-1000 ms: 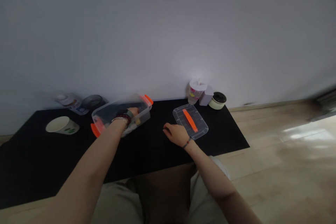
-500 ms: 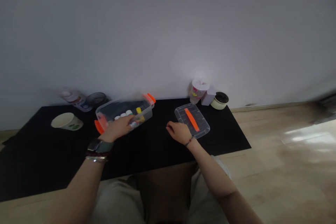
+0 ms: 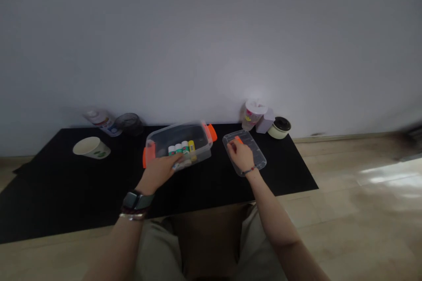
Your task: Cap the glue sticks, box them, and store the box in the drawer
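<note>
A: Where's the box [image 3: 178, 142]?
B: On the black desk [image 3: 66, 193]: clear plastic, orange clips, capped tubes [image 3: 180, 148] inside.
A: Hands?
B: Left hand [image 3: 158, 171] curled over its rim, gripping; right hand [image 3: 240, 156] half-closed on the ribbed lid [image 3: 251, 145], grip unclear.

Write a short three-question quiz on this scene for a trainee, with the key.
1. Multiple choice: which touches the clear lid? A: the left hand. B: the right hand. C: neither.
2. True or false: the paper cup stands upright on the black mat.
3. Fill in the blank: the clear plastic box has ___ handles.

Key: 1. B; 2. False, it lies on its side; 3. orange.
</note>
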A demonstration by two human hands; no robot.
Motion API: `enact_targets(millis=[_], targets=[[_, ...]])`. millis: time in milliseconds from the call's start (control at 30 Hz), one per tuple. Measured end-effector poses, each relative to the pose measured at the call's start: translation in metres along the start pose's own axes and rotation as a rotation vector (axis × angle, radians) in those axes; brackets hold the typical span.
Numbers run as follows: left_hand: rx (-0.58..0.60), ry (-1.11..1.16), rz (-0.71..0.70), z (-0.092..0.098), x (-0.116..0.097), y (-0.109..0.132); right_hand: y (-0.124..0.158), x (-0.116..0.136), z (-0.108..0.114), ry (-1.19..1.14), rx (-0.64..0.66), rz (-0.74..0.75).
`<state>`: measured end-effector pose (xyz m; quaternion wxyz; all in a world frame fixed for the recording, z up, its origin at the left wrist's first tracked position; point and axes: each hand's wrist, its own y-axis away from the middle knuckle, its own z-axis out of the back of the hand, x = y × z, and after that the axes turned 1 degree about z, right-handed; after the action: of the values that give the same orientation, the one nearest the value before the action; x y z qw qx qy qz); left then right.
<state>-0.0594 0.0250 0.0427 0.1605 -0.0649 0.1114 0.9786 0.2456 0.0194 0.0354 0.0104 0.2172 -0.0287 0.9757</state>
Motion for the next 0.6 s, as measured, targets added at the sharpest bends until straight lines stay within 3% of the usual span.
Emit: enact_targets(millis=[133,233,433,600], targets=[[0.046,0.022,-0.06,0.0,-0.029,0.008,-0.01,-0.026,0.016,-0.003,-0.052,-0.159],[0.048,-0.031,-0.104,-0.004,-0.043,0.014,-0.019,-0.045,0.022,0.055,-0.018,-0.277],[0.071,-0.027,-0.177,-0.018,-0.051,0.019,-0.028,-0.06,0.009,0.197,0.203,-0.306],[0.083,0.063,-0.173,-0.022,-0.055,0.023,-0.031,-0.063,0.0,0.24,0.273,-0.337]])
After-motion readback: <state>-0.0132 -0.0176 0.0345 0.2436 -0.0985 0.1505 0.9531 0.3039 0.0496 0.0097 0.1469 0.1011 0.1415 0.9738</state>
